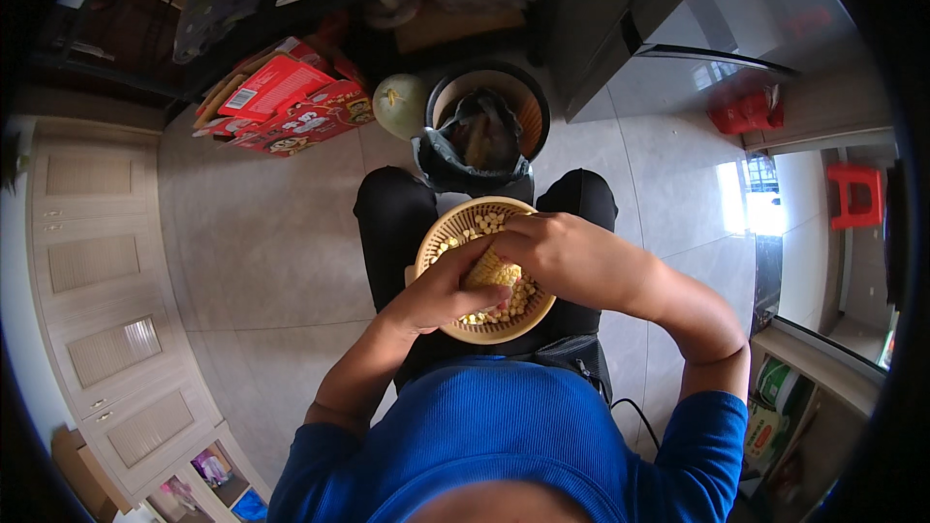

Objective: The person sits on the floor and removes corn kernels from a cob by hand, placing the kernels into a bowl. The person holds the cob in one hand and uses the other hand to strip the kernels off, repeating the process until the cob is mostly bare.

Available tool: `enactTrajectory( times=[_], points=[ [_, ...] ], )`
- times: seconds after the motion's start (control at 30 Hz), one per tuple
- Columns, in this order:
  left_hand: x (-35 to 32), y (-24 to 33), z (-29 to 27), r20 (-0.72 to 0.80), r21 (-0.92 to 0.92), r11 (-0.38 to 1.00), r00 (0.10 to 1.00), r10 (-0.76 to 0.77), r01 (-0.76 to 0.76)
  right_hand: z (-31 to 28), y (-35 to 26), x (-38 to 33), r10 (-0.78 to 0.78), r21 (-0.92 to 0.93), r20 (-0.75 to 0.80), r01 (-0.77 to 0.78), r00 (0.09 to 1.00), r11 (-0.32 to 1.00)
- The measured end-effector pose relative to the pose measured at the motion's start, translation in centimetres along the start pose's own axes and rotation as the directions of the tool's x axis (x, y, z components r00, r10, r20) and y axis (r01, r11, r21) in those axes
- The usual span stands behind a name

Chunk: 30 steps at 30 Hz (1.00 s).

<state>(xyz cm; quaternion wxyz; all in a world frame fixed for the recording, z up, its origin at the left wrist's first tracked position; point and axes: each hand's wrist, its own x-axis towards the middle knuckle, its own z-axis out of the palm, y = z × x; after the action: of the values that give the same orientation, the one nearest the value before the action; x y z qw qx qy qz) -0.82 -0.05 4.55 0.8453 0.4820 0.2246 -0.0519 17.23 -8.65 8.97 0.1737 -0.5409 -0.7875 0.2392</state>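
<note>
A round tan basket (441, 232) rests on my lap and holds several loose yellow corn kernels (481, 224). Over it I hold a corn cob (491, 271) with both hands. My left hand (448, 292) grips the cob's near end from below-left. My right hand (557, 252) wraps over its upper part, covering much of it. Both forearms come in from the lower edge, in blue short sleeves.
A black bin (487, 126) lined with a dark bag stands on the tiled floor past my knees, a pale green melon (400, 105) beside it. Red cartons (291, 107) lie at the upper left. Wooden cabinet doors (97, 271) run along the left; red stools (852, 192) stand right.
</note>
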Motion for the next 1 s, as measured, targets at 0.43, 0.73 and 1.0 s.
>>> enactTrajectory(
  times=[0.43, 0.73, 1.0],
  points=[
    [0.4, -1.2, -0.4, -0.142, 0.424, 0.864, 0.923, 0.359, -0.271, 0.4, 2.1, -1.1, 0.326, 0.774, 0.039, -0.235, 0.945, 0.588],
    [0.9, -0.6, 0.6, -0.241, 0.577, 0.768, 0.840, 0.487, -0.279, 4.2, -0.6, -0.9, 0.583, 0.783, -0.238, -0.202, 0.777, 0.589],
    [0.5, 0.0, 1.4, -0.214, 0.697, 0.683, 0.845, 0.491, -0.220, 3.6, -0.9, -0.2, 0.367, 0.431, -0.382, -0.188, 0.848, 0.883]
  ],
)
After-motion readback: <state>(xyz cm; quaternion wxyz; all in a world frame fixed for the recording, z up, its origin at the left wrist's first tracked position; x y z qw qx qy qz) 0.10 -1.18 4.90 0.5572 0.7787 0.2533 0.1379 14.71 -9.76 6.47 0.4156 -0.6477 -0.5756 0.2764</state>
